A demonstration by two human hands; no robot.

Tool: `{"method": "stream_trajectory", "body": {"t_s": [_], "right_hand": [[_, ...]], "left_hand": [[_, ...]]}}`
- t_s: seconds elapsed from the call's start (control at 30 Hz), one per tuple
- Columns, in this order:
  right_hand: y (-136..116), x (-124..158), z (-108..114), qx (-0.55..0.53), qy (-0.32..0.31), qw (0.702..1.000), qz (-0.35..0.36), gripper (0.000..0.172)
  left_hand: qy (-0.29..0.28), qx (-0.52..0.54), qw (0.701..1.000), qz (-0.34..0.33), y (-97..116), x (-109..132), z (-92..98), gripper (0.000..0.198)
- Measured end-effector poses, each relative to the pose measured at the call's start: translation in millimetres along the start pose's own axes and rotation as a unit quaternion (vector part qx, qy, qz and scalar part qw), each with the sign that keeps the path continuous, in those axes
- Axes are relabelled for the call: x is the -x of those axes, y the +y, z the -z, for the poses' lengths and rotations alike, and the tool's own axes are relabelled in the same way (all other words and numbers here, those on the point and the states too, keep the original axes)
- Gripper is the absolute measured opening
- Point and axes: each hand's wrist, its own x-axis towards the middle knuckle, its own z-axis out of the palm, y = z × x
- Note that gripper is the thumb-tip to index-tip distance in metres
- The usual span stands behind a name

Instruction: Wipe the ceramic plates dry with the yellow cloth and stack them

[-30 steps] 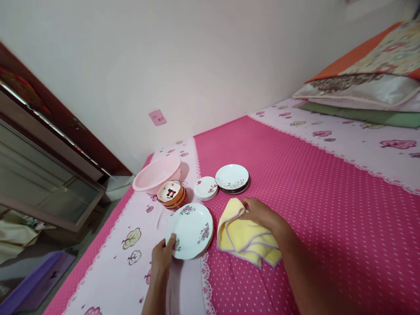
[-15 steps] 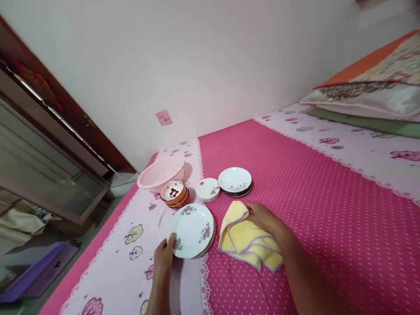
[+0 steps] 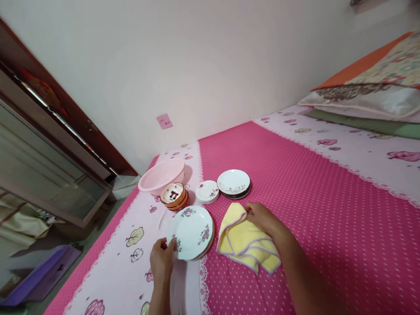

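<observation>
A white plate with pink flowers (image 3: pixel 192 232) tops a small stack on the pink bedsheet (image 3: pixel 311 205). My left hand (image 3: pixel 162 258) pinches the near-left rim of that top plate, thumb on its upper side. To the right lies a folded yellow cloth (image 3: pixel 244 238). My right hand (image 3: pixel 262 218) rests on the cloth's far right part, fingers curled onto its edge.
Behind the flowered plate stand orange bowls (image 3: pixel 174 197), a pink plastic basin (image 3: pixel 161 174), a stack of small white saucers (image 3: pixel 207 191) and a stack of wider plates (image 3: pixel 233 183). Folded quilts and pillows (image 3: pixel 367 94) lie far right. The bed's left edge drops to the floor.
My left hand's fingers have curled tighter round the plate's rim. The right hand stays on the cloth. The view shifted slightly.
</observation>
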Motion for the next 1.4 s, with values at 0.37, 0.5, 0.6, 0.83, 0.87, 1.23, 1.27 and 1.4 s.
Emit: {"method": "stream_trajectory", "body": {"t_s": [0.37, 0.5, 0.6, 0.83, 0.87, 1.23, 1.27, 1.4], "right_hand": [[1, 0, -3, 0.008, -0.005, 1.000, -0.003, 0.018], [1, -1, -4, 0.020, 0.002, 1.000, 0.003, 0.018], [1, -2, -5, 0.029, 0.005, 1.000, 0.008, 0.017], [4, -5, -7, 0.067, 0.007, 0.998, 0.016, 0.011], [5, -5, -8, 0.072, 0.007, 0.997, 0.015, 0.009], [-21, 5, 3, 0.076, 0.095, 0.992, 0.028, 0.012], [-26, 7, 5, 0.077, 0.105, 0.991, 0.030, 0.018], [-45, 17, 7, 0.109, 0.077, 0.991, 0.022, 0.042]], "left_hand": [[0.033, 0.054, 0.998, 0.015, 25, 8, 1.4, 0.032], [0.041, 0.114, 0.992, 0.029, 43, 15, 2.3, 0.029], [0.053, 0.182, 0.980, 0.051, 57, 23, 2.8, 0.028], [-0.005, 0.435, 0.882, 0.183, 93, 23, 0.2, 0.013], [-0.029, 0.465, 0.861, 0.201, 100, 21, -2.2, 0.015], [-0.174, 0.651, 0.693, 0.255, 146, 23, -38.2, 0.066], [-0.176, 0.655, 0.688, 0.260, 143, 25, -40.1, 0.067], [-0.147, 0.662, 0.682, 0.276, 131, 38, -41.5, 0.062]]}}
